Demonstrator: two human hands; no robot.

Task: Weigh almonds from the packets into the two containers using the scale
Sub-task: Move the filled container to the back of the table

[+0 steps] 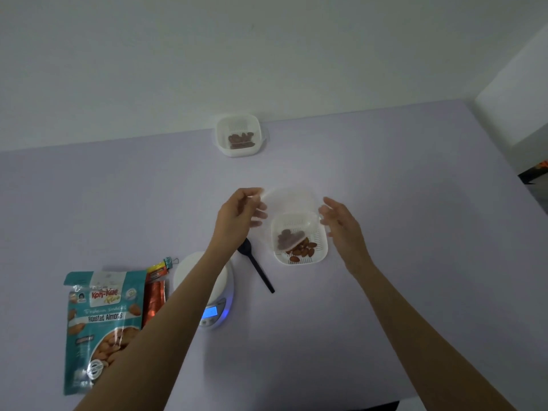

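Main risk: lid (pixel 289 203), held tilted over near container (pixel 322 249) by an edge pinch only, could slip or land skewed, knock the container and spill almonds (pixel 302 250) onto table (pixel 400 203); translucent lid also hard to line up w/ rim. L hand (pixel 237 216) pinching lid's left edge, fingers curled on it. R hand (pixel 341 223) at lid's right edge, fingers loosely spread; too blurred to tell if gripping. Near container on table right of scale (pixel 189 271), small heap of almonds inside, partly under lid. Far container (pixel 238 134) at table's far edge, few almonds too; lidded or not, can't tell. Spoon (pixel 255 264) btw scale and near container. Packets (pixel 100 321) near left.
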